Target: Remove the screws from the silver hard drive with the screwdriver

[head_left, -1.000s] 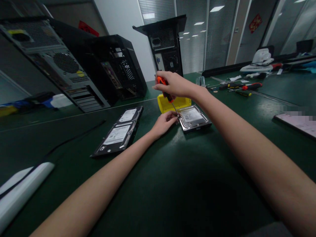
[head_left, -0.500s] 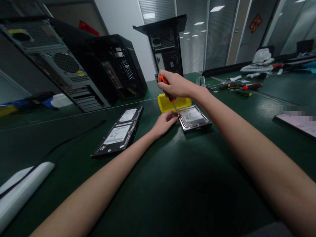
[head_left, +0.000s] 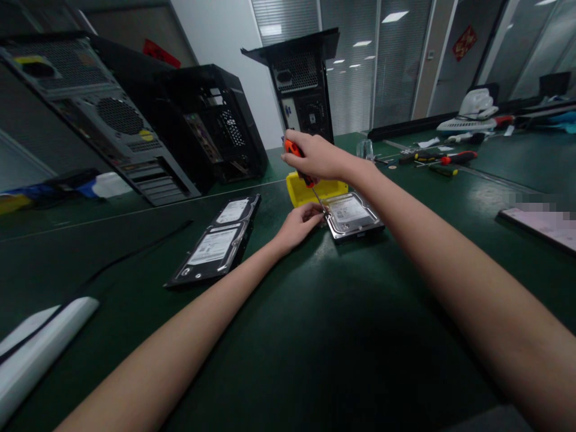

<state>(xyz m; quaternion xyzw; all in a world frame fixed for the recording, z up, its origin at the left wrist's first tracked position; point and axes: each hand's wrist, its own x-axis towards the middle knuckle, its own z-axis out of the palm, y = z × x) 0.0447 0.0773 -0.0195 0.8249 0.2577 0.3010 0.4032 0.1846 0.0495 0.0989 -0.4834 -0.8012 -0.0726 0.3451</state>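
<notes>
My right hand (head_left: 317, 157) is wrapped round the red-and-black handle of a screwdriver (head_left: 294, 148). Its thin shaft slants down to the left edge of a silver and black hard drive (head_left: 351, 211) with a white label, lying flat. Against that same edge, close to the screwdriver tip, rest the bent fingers of my left hand (head_left: 299, 227); they grip the drive's side, and their tips are partly hidden. Just behind the drive sits a yellow case (head_left: 299, 187). Two more hard drives, one (head_left: 213, 247) in front of the other (head_left: 234, 210), lie end to end on the left.
Black computer cases (head_left: 229, 120) stand along the back left, another (head_left: 301, 90) at the back middle. Several hand tools (head_left: 459, 158) lie at the back right of the green table (head_left: 288, 336). A phone (head_left: 540, 227) is at right, a white object (head_left: 45, 342) with a black cable at left.
Hardly anything differs. My right hand and the screwdriver handle have shifted very slightly left; the screwdriver tip and my left hand stay at the drive's edge.
</notes>
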